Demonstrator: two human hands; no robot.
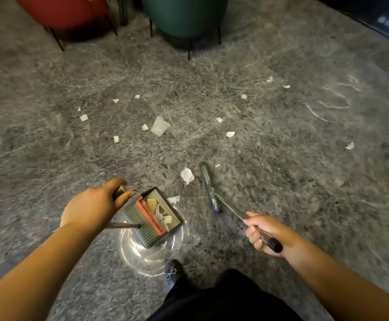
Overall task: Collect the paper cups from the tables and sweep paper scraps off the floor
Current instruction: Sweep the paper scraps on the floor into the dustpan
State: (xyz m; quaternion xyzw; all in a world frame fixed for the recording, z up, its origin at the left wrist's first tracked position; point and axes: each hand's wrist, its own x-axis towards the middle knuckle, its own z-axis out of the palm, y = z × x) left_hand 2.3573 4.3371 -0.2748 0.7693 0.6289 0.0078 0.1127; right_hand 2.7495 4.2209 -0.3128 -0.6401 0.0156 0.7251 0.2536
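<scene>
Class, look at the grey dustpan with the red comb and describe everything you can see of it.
The grey dustpan with the red comb is a boxy, plastic-looking tray, tilted above the grey speckled floor. A red toothed strip crosses its ribbed rear; white paper scraps lie inside. The left hand grips its dark-tipped upright handle. A metal rod joins its back.

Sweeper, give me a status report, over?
Left hand grips dustpan handle; right hand grips broom. Some scraps in pan. Many paper scraps remain on floor. Nothing blocking.

Both arms reach forward and down, left hand (91,205) and right hand (264,234) each curled tight.
</scene>
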